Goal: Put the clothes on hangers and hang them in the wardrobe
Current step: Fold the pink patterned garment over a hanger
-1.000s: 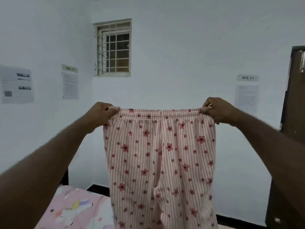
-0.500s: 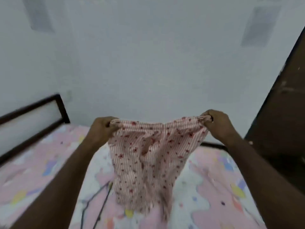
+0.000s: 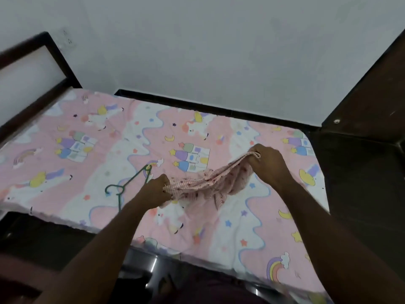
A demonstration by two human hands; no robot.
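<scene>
Where the bed (image 3: 92,154) fills the view under its pink cartoon sheet, bunched striped trousers (image 3: 210,183) stretched low over it. Gripped at either end by left hand (image 3: 156,190) and right hand (image 3: 268,164). Lying flat beside the left hand, a green hanger (image 3: 129,183).

The light on my view is even and rather dim, with a cool grey cast on the white wall (image 3: 219,51). No lamp or glare shows. Soft shadows lie under the bunched pink pyjama trousers (image 3: 210,185) and along my forearms. The headboard (image 3: 32,69) at the left edge smears with motion blur. Straight lines bow toward the corners from the wide lens. The lower edge sinks into murky darkness.
</scene>
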